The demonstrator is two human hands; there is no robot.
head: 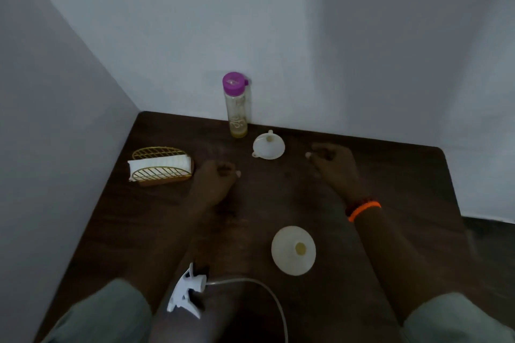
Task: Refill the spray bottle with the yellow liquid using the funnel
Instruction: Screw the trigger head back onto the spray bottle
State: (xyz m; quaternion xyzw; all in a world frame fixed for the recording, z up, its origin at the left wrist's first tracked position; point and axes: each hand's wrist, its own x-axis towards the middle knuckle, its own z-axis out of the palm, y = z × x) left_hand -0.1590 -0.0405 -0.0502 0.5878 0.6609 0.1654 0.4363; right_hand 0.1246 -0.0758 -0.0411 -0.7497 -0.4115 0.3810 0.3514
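The white spray bottle [293,250] stands uncapped near the table's front, its open neck showing yellow inside. Its white trigger head [186,291] with the curved dip tube lies on the table at the front left. A white funnel [268,145] lies at the back middle. Behind the funnel, against the wall, stands a clear bottle with a purple cap [237,104] and a little yellow liquid at its bottom. My left hand [216,181] rests on the table left of the funnel, fingers curled, holding nothing. My right hand [333,164] rests to the funnel's right, also curled and empty.
A gold wire napkin holder [160,166] with white napkins sits at the left of the dark wooden table [404,175]. Walls close the table's back and left sides. Its right edge drops to the floor.
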